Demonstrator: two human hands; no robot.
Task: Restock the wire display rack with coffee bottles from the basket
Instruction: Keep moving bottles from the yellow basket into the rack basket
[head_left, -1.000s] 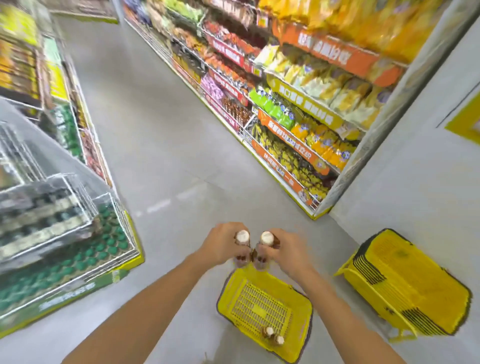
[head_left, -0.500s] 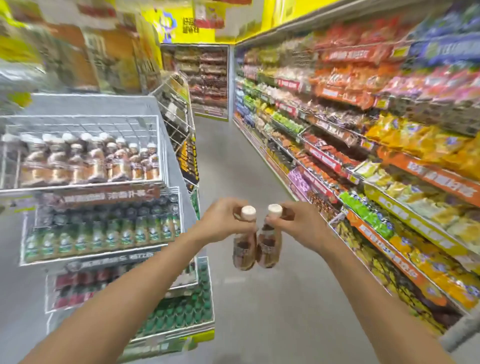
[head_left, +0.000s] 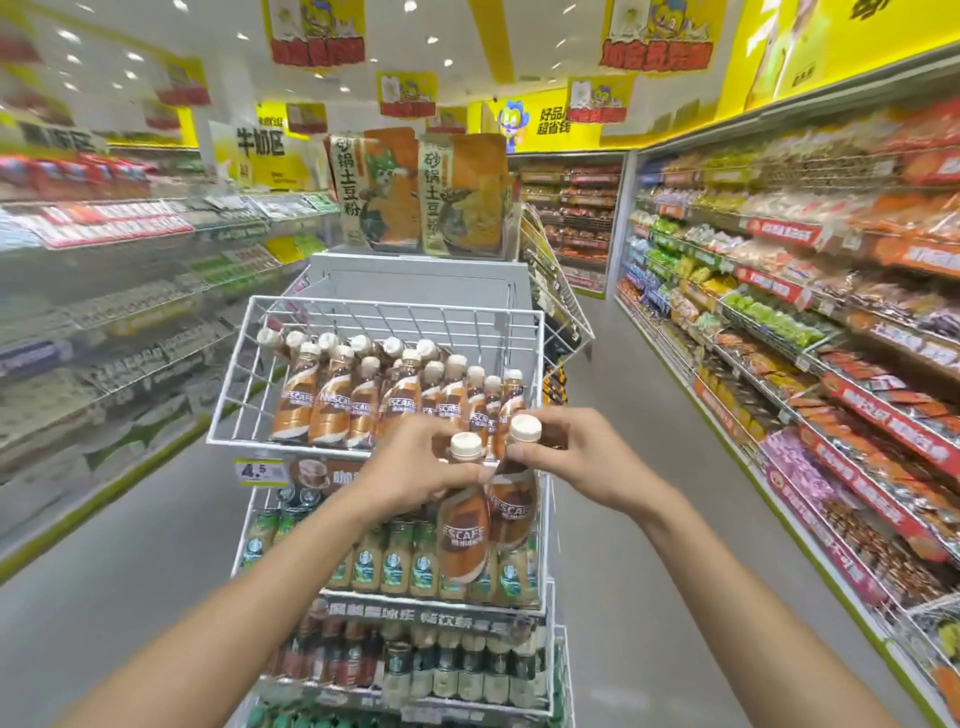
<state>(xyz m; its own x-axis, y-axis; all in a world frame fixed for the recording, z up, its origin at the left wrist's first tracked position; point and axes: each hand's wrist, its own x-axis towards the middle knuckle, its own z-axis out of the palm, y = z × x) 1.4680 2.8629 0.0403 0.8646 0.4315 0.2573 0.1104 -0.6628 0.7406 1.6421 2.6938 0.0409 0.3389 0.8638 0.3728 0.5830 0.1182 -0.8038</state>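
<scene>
Nearest me, my left hand (head_left: 415, 465) has its fingers curled round the neck of the left bottle (head_left: 462, 535), just under the pale cap. My right hand (head_left: 582, 462) pinches the neck of the right bottle (head_left: 514, 504) the same way. Both coffee bottles hang by their necks, bodies touching, in front of the rack's second tier and just below the front rail of the top tier (head_left: 244, 440). The supply basket is out of view.

Behind the hands, the top tier holds the stocked bottles (head_left: 358, 400), leaning back and packed close on the right. Bare wire shows on its left side. Below it are tiers of green-labelled bottles (head_left: 395, 564). Large snack packs (head_left: 415, 192) stand on top of the rack.

Findings, as judgement:
- A neck-only hold gives little control, so a bottle could slip or swing into the rail when lifted over it.
- Setting either bottle down on the crowded right side could topple its leaning neighbours.
- Two bottles knocking together could loosen either grasp.
</scene>
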